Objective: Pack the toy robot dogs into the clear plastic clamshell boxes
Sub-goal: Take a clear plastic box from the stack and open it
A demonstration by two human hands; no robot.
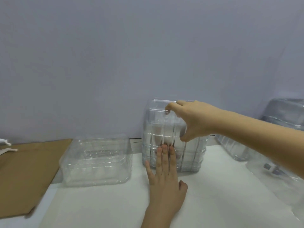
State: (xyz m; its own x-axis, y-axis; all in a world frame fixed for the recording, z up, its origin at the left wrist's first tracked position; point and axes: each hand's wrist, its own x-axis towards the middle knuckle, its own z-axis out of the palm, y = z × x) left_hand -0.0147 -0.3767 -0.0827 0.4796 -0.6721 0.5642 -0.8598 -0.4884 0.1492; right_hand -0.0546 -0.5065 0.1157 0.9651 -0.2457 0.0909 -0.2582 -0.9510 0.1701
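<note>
At frame centre, the clamshell stack (158,127) is clasped near its top by the right grip (195,119) and touched lower by the flat, open left grip (164,183).

The left grip (164,181) is reaching straight forward, palm down, with its fingers extended and close together. The right grip (192,120) is stretching in from the right on a bare forearm, its fingers and thumb curling round an upright clamshell box (162,129).

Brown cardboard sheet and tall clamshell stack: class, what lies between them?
A single low clamshell box lies between the cardboard sheet and the tall stack, seen in the head view.
</note>
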